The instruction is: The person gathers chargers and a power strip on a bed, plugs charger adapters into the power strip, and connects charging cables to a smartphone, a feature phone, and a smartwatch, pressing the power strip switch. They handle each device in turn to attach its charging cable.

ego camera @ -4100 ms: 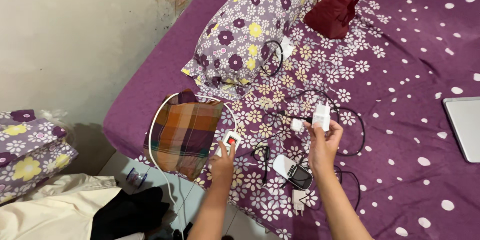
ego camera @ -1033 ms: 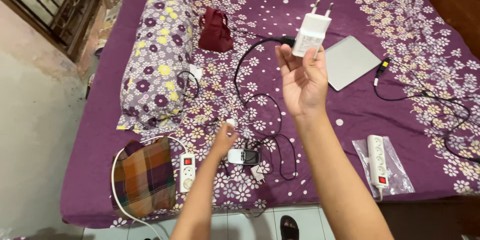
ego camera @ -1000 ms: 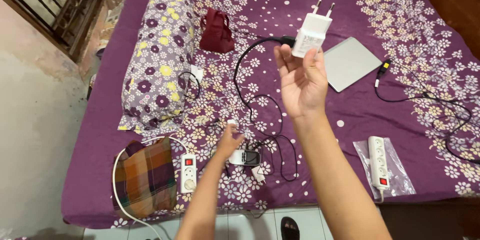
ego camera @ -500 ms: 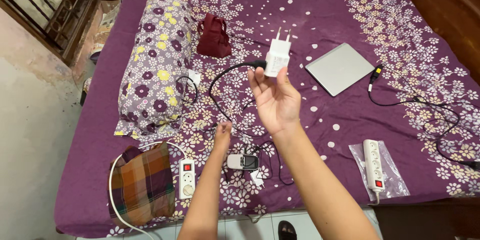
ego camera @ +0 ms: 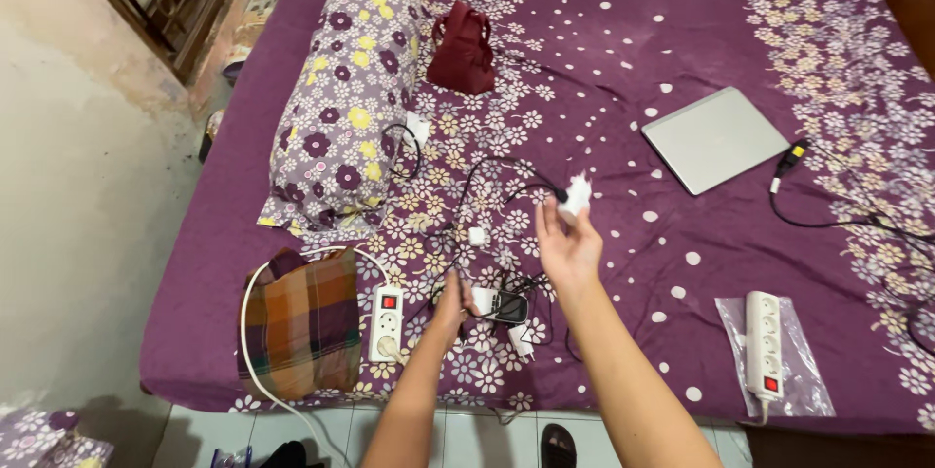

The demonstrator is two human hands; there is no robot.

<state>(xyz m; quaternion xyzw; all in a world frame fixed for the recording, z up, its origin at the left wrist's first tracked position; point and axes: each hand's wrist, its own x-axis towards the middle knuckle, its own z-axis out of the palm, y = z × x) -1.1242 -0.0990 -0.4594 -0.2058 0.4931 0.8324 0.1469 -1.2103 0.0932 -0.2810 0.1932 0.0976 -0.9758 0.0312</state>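
White charger (ego camera: 577,195) | right hand (ego camera: 568,246) grips it | left hand (ego camera: 454,299) clutches cable | phone (ego camera: 500,306), power strip (ego camera: 387,324) nearby

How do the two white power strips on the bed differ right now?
The power strip by the left hand lies bare on the purple bedspread, has a plug in its near socket and a white cord looping round the plaid cloth. The power strip at the right lies on a clear plastic bag, with its sockets free. The first has its red switch at the far end, the second at the near end. Both are white and lie lengthwise near the bed's edge.
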